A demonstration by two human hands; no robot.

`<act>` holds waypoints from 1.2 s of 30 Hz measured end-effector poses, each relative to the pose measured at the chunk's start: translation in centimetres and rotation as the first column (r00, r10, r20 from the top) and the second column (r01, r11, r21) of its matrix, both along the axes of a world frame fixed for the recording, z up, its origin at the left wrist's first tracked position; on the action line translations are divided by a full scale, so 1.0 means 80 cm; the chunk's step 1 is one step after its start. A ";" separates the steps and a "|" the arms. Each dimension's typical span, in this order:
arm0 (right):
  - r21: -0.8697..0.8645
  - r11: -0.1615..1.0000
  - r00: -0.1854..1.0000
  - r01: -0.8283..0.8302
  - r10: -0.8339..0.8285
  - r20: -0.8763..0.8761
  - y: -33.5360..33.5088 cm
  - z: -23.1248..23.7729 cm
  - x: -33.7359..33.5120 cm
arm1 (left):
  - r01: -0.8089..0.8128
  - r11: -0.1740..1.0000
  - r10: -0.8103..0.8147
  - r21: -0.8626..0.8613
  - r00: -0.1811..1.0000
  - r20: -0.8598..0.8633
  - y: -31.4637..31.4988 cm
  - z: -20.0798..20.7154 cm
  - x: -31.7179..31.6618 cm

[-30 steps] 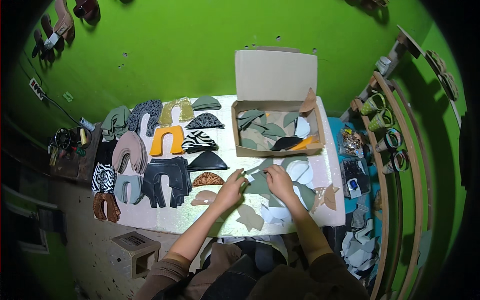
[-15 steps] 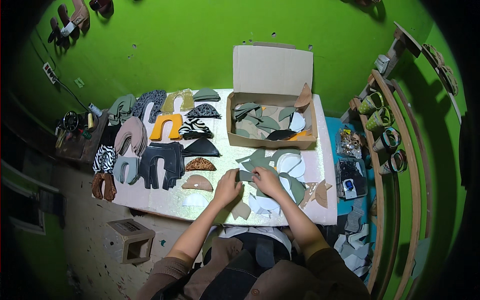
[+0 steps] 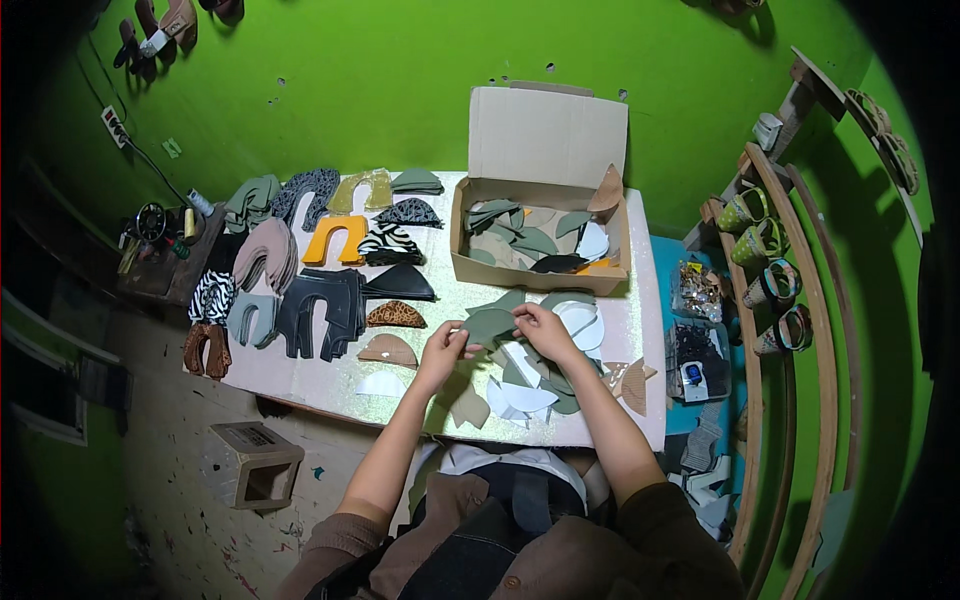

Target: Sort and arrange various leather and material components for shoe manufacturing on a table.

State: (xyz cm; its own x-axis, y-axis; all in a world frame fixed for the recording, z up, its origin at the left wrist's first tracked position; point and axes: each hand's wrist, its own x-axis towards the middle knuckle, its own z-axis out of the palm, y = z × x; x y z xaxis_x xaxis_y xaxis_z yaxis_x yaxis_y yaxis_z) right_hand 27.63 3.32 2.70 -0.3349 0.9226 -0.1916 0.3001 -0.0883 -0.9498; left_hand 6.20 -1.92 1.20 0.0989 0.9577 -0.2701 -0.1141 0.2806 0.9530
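My left hand [image 3: 443, 350] and my right hand [image 3: 542, 327] both grip one grey-green cut piece [image 3: 490, 324], held just above the table. Under and around my hands lies a loose heap of cut pieces [image 3: 535, 385] in grey-green, white and tan. Behind the heap stands an open cardboard box [image 3: 538, 275] with more such pieces inside. To the left, sorted stacks of shaped pieces [image 3: 320, 300] lie in rows: yellow, zebra-striped, black, grey and brown ones.
The table [image 3: 330, 385] has a pale glittery top. A cluttered side stand [image 3: 160, 240] sits at the far left, a small crate [image 3: 255, 470] on the floor, and trays of small parts [image 3: 695, 330] plus a curved rack with sandals [image 3: 770, 280] on the right.
Both hands have lifted from the heap and now hold a grey-green piece between them. The view has shifted slightly.
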 end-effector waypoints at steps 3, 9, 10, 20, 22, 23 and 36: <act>0.143 0.990 0.974 0.014 -0.046 0.221 0.001 -0.003 0.011 | -0.079 0.997 0.079 0.013 0.997 -0.002 -0.003 0.003 -0.004; 0.326 0.927 0.777 -0.188 -0.063 0.626 -0.013 -0.011 0.009 | -0.133 0.989 0.137 -0.068 0.990 0.047 -0.008 -0.001 -0.008; 0.340 0.919 0.748 -0.200 -0.081 0.659 -0.016 -0.015 0.006 | -0.144 0.987 0.149 -0.073 0.987 0.060 -0.010 -0.001 -0.005; 0.452 0.824 0.614 -0.342 -0.168 0.771 -0.008 -0.038 -0.003 | -0.081 0.995 0.066 -0.058 0.975 -0.214 0.003 -0.005 -0.008; 0.450 0.823 0.599 -0.347 -0.174 0.782 -0.004 -0.040 0.000 | -0.121 0.989 0.116 -0.085 0.991 -0.065 0.001 -0.002 0.002; 0.526 0.799 0.668 -0.290 -0.224 0.710 -0.005 -0.037 0.001 | -0.162 0.980 0.172 -0.119 0.982 0.083 -0.001 -0.001 0.004; 0.820 0.557 0.867 -0.128 -0.339 0.365 -0.053 0.012 -0.034 | -0.129 0.874 0.412 -0.469 0.709 0.573 -0.004 -0.003 0.027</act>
